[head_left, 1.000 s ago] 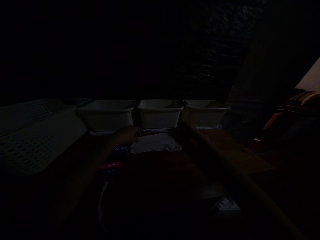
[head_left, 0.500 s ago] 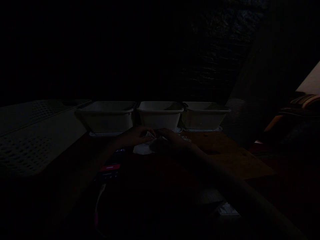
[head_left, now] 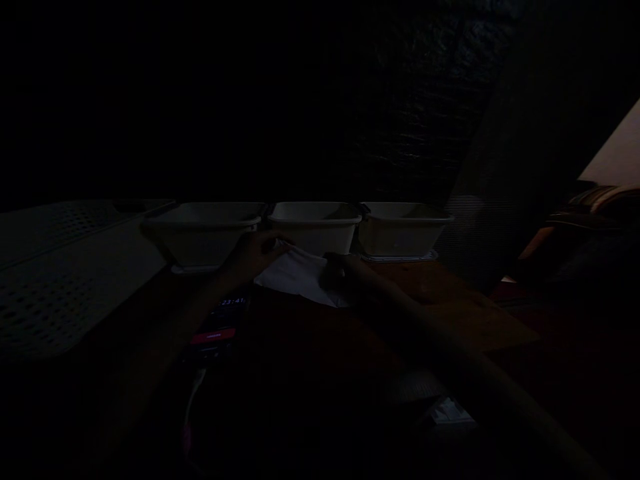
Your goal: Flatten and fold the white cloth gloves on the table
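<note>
A thin white sheet (head_left: 297, 272), cloth or paper I cannot tell which, is stretched between my two hands in the dim light. My left hand (head_left: 257, 253) pinches its upper left corner, in front of the leftmost white tub (head_left: 210, 237). On the sheet's right side my right hand (head_left: 345, 273) is closed, its fingers mostly dark. Just behind the sheet stands the middle white tub (head_left: 315, 230). Below my left wrist lies a lit phone (head_left: 215, 333) showing a clock, with a cable (head_left: 193, 393) running from its lower end.
A third white tub (head_left: 403, 230) rests on a flat lid at the right of the row. A large perforated white basket (head_left: 60, 287) stands at the left. The brown wooden tabletop (head_left: 465, 313) ends at the right. A small whitish item (head_left: 450, 411) lies near my right forearm.
The white sheet was bunched between my hands and is now spread out flat. My left hand has moved up and left, pulling its corner. The view has shifted slightly.
</note>
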### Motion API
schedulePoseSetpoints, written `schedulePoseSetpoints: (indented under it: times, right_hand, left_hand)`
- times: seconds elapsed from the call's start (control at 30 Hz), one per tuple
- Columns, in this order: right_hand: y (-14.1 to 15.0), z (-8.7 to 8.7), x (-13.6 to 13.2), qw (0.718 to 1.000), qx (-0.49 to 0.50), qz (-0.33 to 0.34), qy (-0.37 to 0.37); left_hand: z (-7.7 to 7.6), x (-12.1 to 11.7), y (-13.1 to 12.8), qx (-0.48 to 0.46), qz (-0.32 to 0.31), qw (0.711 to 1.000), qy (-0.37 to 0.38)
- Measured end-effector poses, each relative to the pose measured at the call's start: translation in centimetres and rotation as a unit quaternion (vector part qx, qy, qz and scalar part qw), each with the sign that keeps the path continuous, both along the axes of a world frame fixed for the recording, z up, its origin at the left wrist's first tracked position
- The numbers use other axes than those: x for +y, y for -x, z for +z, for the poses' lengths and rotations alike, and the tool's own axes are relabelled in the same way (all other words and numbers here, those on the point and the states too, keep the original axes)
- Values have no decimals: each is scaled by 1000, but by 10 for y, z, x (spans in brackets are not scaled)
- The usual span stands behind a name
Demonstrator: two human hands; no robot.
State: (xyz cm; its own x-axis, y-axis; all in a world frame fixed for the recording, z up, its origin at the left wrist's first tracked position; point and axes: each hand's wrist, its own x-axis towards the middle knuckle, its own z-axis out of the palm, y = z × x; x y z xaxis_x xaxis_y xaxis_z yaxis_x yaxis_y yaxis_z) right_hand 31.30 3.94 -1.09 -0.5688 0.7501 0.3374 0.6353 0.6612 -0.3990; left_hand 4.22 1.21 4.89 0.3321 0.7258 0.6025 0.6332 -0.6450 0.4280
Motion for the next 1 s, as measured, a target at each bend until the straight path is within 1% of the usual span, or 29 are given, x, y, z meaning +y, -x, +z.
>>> schedulePoseSetpoints:
  times: [0.1, 0.13, 0.3, 0.43, 0.5, 0.6, 0.7, 0.8, 0.9, 1.0]
  right_hand:
    - [-5, -3, 8, 999, -6, -42, 35]
    - [-7, -3, 11, 998, -6, -52, 34]
    - [-20, -2, 26, 995, -21, -97, -3]
    - [-28, 4, 32, 990, -20, -126, -51]
    - [-30, 7, 31, 988, 13, -135, -71]
    - [-34, 11, 29, 985, 117, -107, -68]
    - [-37, 11, 29, 973, 206, -96, -47]
    - [-38, 10, 31, 956, 279, -84, -8]
    - [-38, 8, 34, 942, 323, -90, 16]
    - [-38, 9, 35, 942, 321, -96, -1]
  left_hand:
    - [-2, 9, 7, -11, 11, 1000, -15]
    - [-3, 13, 9, -16, 10, 1000, -17]
    - [-9, 30, 24, -56, 21, 998, -5]
    - [-10, 34, 30, -101, 32, 994, -13]
    - [-9, 34, 31, -119, 33, 992, -14]
    - [-8, 34, 31, -126, 41, 991, -8]
    - [-7, 34, 34, -122, 56, 991, -12]
    - [-8, 36, 35, -116, 73, 990, -17]
    - [-10, 37, 33, -127, 70, 989, -9]
    - [-10, 37, 31, -158, 59, 986, 16]
